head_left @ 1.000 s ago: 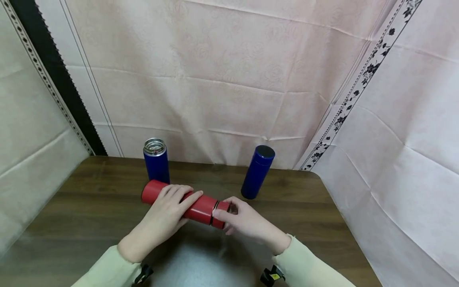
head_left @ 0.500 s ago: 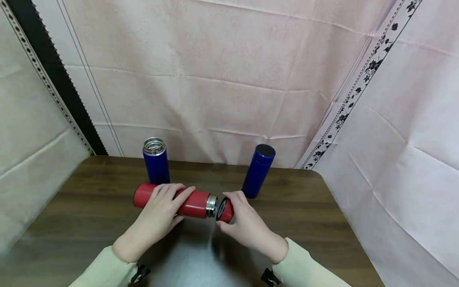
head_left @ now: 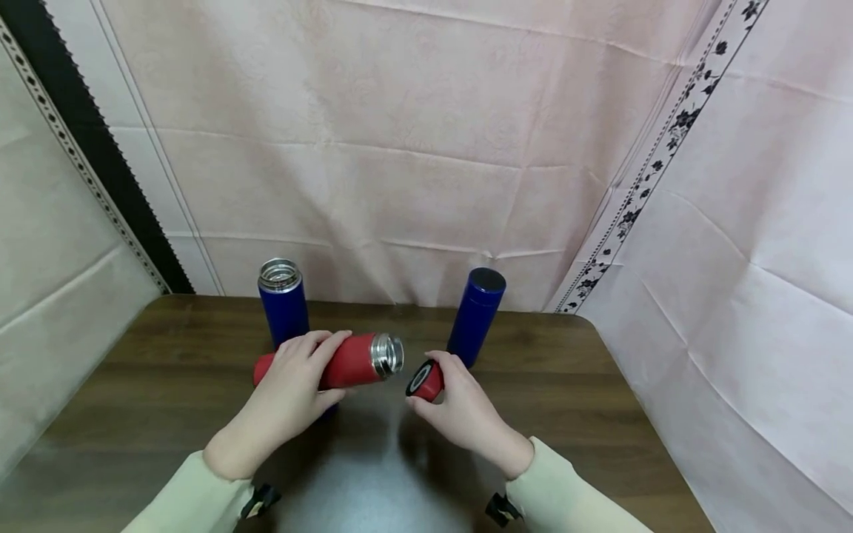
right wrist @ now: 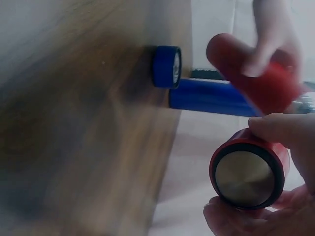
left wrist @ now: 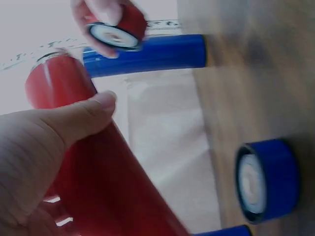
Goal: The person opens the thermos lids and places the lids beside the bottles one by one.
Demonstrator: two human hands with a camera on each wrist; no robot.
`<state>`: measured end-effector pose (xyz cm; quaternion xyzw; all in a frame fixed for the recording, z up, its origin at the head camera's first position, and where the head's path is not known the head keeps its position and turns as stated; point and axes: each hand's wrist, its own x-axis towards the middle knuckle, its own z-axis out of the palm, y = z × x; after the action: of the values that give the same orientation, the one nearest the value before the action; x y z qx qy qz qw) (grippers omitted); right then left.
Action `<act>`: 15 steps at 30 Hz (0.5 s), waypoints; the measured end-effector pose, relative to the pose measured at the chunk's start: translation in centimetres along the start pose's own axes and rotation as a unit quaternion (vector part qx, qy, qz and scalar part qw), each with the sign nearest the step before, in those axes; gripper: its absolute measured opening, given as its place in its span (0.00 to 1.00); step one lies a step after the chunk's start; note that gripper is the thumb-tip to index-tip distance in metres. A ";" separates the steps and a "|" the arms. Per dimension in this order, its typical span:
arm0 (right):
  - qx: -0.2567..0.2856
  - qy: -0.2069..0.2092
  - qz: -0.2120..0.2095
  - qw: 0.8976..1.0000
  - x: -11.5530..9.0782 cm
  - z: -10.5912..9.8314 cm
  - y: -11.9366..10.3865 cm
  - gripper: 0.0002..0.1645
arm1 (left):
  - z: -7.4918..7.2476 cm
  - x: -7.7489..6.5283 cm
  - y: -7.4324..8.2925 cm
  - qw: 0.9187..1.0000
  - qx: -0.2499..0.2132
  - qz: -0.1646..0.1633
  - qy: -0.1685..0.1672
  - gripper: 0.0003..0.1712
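My left hand (head_left: 283,407) grips a red thermos flask (head_left: 355,361) by its body, with the steel threaded neck (head_left: 386,355) bare and pointing right, slightly upward. In the left wrist view the thumb lies along the red flask (left wrist: 113,172). Between thumb and fingers my right hand (head_left: 466,414) holds the red cap (head_left: 435,381), apart from the neck, its underside facing the flask. The right wrist view shows the cap's round metal top (right wrist: 244,179). A blue cap (left wrist: 278,179) stands on the table, mostly hidden behind my left hand in the head view.
Behind my left hand stands an uncapped blue flask (head_left: 285,314) with a steel mouth. A capped blue flask (head_left: 474,318) stands beyond my right hand. The wooden table (head_left: 566,414) ends at a pale cloth backdrop (head_left: 400,185), with cloth at both sides.
The red cap has come off the flask's neck and moved away to the right. The flask has risen off the table, its neck now tilting up.
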<state>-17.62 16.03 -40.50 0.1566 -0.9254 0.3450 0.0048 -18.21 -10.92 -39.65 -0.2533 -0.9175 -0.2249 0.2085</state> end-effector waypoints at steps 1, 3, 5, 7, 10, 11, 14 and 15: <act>0.006 -0.001 0.004 1.000 0.1 0.1 0.2 0.42 | -0.1 0.3 0.1 1.000 -0.015 -0.009 0.007 0.48; 0.015 -0.001 0.010 1.000 0.2 0.2 0.7 0.43 | -0.1 1.1 0.4 0.998 -0.049 -0.026 0.025 0.47; 0.021 0.001 0.014 1.000 0.4 0.5 1.2 0.44 | 0.0 1.8 0.6 0.994 -0.088 -0.043 0.044 0.46; 0.030 0.000 0.019 0.999 0.7 0.7 1.6 0.44 | 0.3 2.5 0.8 0.988 -0.128 -0.065 0.058 0.46; 0.042 -0.003 0.021 0.999 1.0 1.2 2.3 0.44 | 0.9 3.3 0.7 0.975 -0.187 -0.104 0.064 0.47; 0.047 -0.005 0.021 0.999 1.1 1.3 2.5 0.44 | 1.1 3.6 0.6 0.970 -0.205 -0.117 0.062 0.47; 0.057 -0.008 0.020 0.998 1.4 1.8 3.1 0.42 | 2.0 4.3 0.2 0.953 -0.256 -0.154 0.048 0.48; 0.061 -0.009 0.021 0.998 1.4 1.9 3.2 0.42 | 2.3 4.5 0.0 0.948 -0.270 -0.162 0.044 0.48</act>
<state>-19.76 16.69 -43.88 0.1408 -0.9058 0.3991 -0.0204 -22.36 -8.03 -39.24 -0.1380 -0.8410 -0.5057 0.1336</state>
